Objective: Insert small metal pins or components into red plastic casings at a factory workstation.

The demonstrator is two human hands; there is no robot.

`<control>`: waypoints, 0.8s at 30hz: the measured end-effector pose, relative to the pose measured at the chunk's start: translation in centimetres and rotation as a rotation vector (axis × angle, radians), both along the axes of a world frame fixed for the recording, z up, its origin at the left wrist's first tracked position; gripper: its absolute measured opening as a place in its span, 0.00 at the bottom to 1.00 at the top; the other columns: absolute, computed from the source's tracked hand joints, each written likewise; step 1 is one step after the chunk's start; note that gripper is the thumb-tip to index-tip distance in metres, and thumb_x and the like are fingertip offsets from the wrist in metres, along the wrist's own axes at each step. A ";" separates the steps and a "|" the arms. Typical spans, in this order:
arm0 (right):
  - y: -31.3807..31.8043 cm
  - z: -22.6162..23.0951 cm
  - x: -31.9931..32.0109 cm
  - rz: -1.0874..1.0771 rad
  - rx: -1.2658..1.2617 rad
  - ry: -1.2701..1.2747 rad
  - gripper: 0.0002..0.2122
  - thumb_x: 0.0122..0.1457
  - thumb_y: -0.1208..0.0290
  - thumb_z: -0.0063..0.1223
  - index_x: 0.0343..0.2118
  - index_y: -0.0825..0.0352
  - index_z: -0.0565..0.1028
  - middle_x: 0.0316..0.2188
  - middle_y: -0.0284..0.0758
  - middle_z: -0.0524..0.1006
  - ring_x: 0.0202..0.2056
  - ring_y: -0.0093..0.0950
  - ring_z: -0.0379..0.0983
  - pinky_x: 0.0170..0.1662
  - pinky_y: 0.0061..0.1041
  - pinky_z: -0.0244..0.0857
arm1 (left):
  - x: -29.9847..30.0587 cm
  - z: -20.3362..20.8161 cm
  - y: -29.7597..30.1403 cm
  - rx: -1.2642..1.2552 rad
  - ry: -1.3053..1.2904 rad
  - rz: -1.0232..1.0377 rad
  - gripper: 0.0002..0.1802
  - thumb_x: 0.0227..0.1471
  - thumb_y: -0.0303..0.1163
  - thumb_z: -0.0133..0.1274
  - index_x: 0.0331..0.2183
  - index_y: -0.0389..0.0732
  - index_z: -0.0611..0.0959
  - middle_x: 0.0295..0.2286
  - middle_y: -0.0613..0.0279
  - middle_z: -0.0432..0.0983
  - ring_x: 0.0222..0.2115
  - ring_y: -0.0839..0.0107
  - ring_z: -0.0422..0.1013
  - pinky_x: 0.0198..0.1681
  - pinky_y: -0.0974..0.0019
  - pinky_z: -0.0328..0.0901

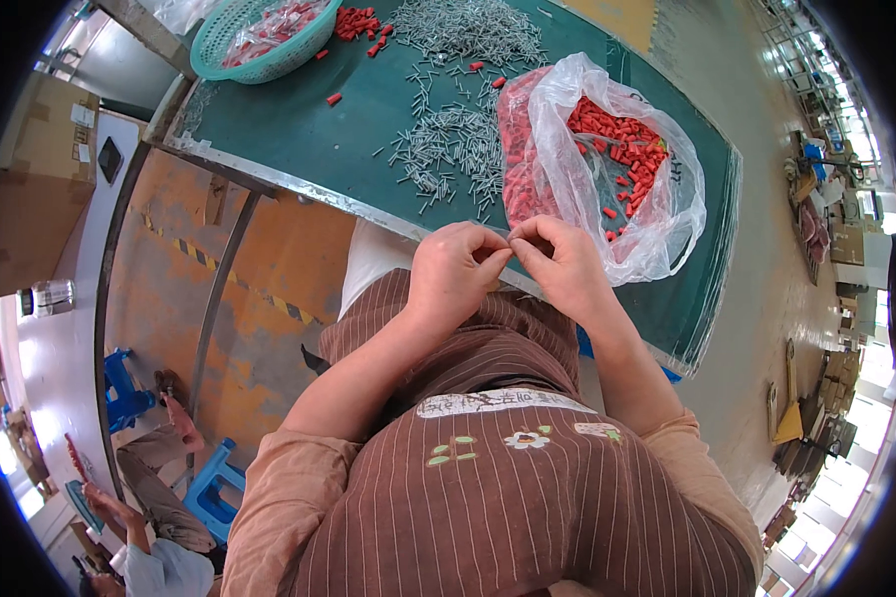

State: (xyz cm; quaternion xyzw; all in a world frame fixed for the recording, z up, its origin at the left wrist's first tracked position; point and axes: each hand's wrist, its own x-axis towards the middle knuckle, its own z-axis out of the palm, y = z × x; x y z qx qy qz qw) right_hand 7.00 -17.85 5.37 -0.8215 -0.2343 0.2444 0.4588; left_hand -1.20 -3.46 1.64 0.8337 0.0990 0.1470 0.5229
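Note:
My left hand (450, 271) and my right hand (564, 267) meet at the fingertips just over the table's near edge. Both are closed in a pinch, thumb against forefinger. Whatever lies between the fingertips is too small or hidden to make out. Right beyond them stands an open clear plastic bag (679, 231) holding many small red plastic pieces (607, 134). Left of the bag, short grey metal pins or screws (446, 154) lie loose in a spread pile, with a larger heap (468, 30) of them farther back.
The green-topped table (299, 129) has a metal edge. At its far left sits a teal basket (259, 70) with bagged red pieces, beside loose red pieces (358, 24). At lower left are a blue stool (212, 493) and another person (159, 497). Cardboard boxes (45, 149) stand left.

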 end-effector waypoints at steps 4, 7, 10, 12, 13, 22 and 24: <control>0.3 0.0 0.1 0.025 -0.021 0.012 0.08 0.54 0.73 0.53 0.35 0.72 0.76 0.28 0.41 0.79 0.30 0.27 0.75 0.35 0.25 0.67 | -0.3 -0.2 -0.1 -0.096 0.099 0.039 0.06 0.45 0.28 0.61 0.27 0.36 0.83 0.23 0.61 0.78 0.22 0.74 0.73 0.26 0.71 0.67; 0.4 -0.4 0.1 0.011 -0.043 0.037 0.08 0.54 0.73 0.52 0.34 0.72 0.76 0.28 0.41 0.79 0.30 0.27 0.75 0.34 0.25 0.67 | -0.4 -0.4 0.1 -0.164 0.125 0.049 0.06 0.46 0.28 0.61 0.27 0.36 0.83 0.22 0.63 0.78 0.22 0.77 0.72 0.26 0.73 0.66; 1.0 0.1 0.0 0.020 -0.081 0.031 0.09 0.54 0.73 0.52 0.34 0.72 0.76 0.28 0.41 0.79 0.29 0.27 0.75 0.33 0.25 0.67 | -0.7 -0.5 0.2 -0.347 0.168 0.058 0.06 0.47 0.28 0.60 0.26 0.36 0.82 0.21 0.66 0.76 0.21 0.81 0.70 0.25 0.75 0.65; 1.2 -0.4 0.0 0.018 -0.082 0.006 0.08 0.54 0.73 0.52 0.34 0.72 0.76 0.28 0.41 0.79 0.28 0.28 0.75 0.33 0.26 0.67 | -0.9 -0.7 0.4 -0.480 0.189 0.069 0.06 0.48 0.28 0.60 0.26 0.36 0.82 0.21 0.67 0.75 0.21 0.82 0.68 0.24 0.76 0.63; 1.4 -0.6 0.0 0.011 -0.080 -0.022 0.08 0.53 0.73 0.51 0.34 0.72 0.76 0.27 0.41 0.79 0.28 0.28 0.76 0.32 0.26 0.67 | -1.0 -1.1 0.6 -0.599 0.188 0.108 0.06 0.49 0.28 0.59 0.27 0.36 0.81 0.21 0.68 0.74 0.20 0.82 0.68 0.23 0.77 0.62; 4.1 -1.9 0.3 0.297 0.071 -0.028 0.06 0.56 0.77 0.51 0.35 0.71 0.75 0.27 0.34 0.76 0.28 0.19 0.71 0.32 0.21 0.65 | -1.5 -1.8 2.8 -0.907 0.240 0.108 0.04 0.60 0.27 0.45 0.35 0.37 0.72 0.21 0.66 0.71 0.18 0.80 0.67 0.19 0.77 0.62; 4.9 -2.2 1.8 0.346 0.040 -0.102 0.06 0.56 0.76 0.52 0.35 0.71 0.75 0.28 0.35 0.76 0.30 0.22 0.72 0.33 0.23 0.66 | -1.8 -1.8 3.6 -0.911 0.280 0.104 0.04 0.61 0.27 0.43 0.36 0.37 0.71 0.22 0.65 0.71 0.18 0.80 0.68 0.19 0.77 0.63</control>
